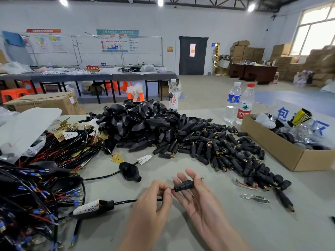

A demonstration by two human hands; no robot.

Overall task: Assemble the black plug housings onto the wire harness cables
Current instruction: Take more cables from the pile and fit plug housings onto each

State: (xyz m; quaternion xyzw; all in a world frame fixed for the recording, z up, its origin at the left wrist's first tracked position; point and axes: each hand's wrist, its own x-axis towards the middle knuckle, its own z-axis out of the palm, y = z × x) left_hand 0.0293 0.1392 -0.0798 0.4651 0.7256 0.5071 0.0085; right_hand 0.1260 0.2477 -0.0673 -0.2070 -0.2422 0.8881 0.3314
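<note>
My left hand pinches a black harness cable with red wire at its tip, just left of a black plug housing. That housing lies across the straight fingers of my right hand, palm up, with a small metal pin sticking out past the fingertips. A big pile of black plug housings and larger black shells covers the table's middle. A tangle of harness cables with red and blue-tipped wires lies at the left.
A cardboard box of parts stands at the right. Three water bottles stand behind the pile. Metal tweezers and a curved metal tool lie right of my hands. One finished black shell rests on the grey table.
</note>
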